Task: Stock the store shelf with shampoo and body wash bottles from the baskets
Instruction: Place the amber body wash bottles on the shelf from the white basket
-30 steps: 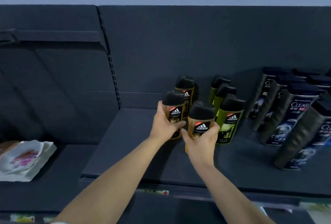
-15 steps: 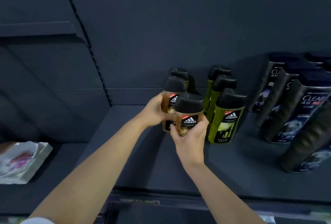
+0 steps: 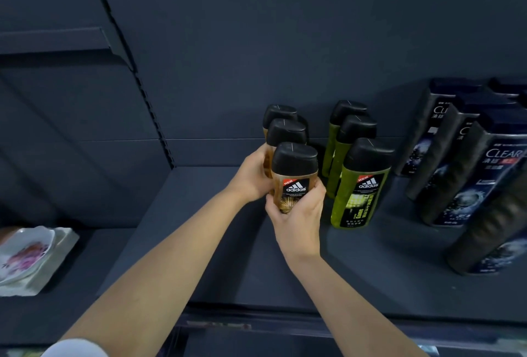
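Three amber Adidas body wash bottles with black caps stand in a row running front to back on the dark shelf point(image 3: 216, 257). My right hand point(image 3: 296, 219) grips the front amber bottle point(image 3: 293, 174) around its lower half. My left hand point(image 3: 252, 177) wraps the middle amber bottle point(image 3: 286, 132) from the left. The rear amber bottle point(image 3: 279, 113) stands behind them, mostly hidden. A row of three green Adidas bottles point(image 3: 360, 185) stands just to the right.
Several dark Clear shampoo bottles point(image 3: 479, 174) fill the shelf's right side. A white packet with a pink floral print point(image 3: 28, 257) lies on the lower shelf at the left. The shelf's back panel point(image 3: 256, 43) rises behind the bottles.
Both hands have pushed their amber bottles back and together, so the three now line up in one row. The camera has moved closer and tilted down.
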`<state>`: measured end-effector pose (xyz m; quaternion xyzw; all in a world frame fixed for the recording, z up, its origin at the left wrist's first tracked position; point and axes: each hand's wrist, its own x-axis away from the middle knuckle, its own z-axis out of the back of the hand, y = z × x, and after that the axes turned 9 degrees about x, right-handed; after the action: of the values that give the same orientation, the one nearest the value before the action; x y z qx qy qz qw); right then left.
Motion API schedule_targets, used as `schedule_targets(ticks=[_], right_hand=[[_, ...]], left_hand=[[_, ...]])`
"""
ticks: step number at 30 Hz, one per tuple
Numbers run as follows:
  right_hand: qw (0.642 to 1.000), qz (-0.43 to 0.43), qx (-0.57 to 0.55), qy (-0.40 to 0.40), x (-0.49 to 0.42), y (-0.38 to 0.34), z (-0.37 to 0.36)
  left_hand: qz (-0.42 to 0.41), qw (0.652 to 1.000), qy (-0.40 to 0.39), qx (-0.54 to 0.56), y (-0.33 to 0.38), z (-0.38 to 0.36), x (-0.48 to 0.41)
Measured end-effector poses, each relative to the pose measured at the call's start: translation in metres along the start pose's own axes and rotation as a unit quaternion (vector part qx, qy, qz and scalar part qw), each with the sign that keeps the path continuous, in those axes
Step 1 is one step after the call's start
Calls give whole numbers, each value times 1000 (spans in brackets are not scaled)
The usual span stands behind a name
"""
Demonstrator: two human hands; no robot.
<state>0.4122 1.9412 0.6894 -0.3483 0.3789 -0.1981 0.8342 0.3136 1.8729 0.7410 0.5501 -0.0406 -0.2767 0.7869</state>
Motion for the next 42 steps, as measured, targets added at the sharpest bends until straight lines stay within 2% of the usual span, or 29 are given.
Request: schedule_targets(ticks=[8,14,22,25,27,30,32,36,39,42], right_hand=[[1000,-4,14,-13,-1,-9,-4],[1000,-17,8,-22,-1,-12,-2],[996,-74,9,-47,22,-24,9],[994,-110,5,-18,47,-56,18],[997,-70,-4,-20,68,-90,17],[993,45,-33,-103,110,-144,2],[972,117,-64,-191,144,-177,-13],[909,214,-105,-342,228,-227,-43],[854,248,-117,-443,289,-251,-61],[795,289,-111,-521,340,-265,-80]], left_hand=[[-3,1000,-17,-27,2,8,3],[10,1000,21,-10,-2,23,21],[19,980,49,-192,-7,83,87],[13,964,110,-240,-6,111,139],[0,938,162,-308,-3,135,176],[28,886,202,-418,-2,175,234],[71,856,224,-461,-7,204,278],[167,804,288,-493,-29,249,382],[288,772,319,-469,-44,272,454],[368,738,350,-444,-58,284,514]])
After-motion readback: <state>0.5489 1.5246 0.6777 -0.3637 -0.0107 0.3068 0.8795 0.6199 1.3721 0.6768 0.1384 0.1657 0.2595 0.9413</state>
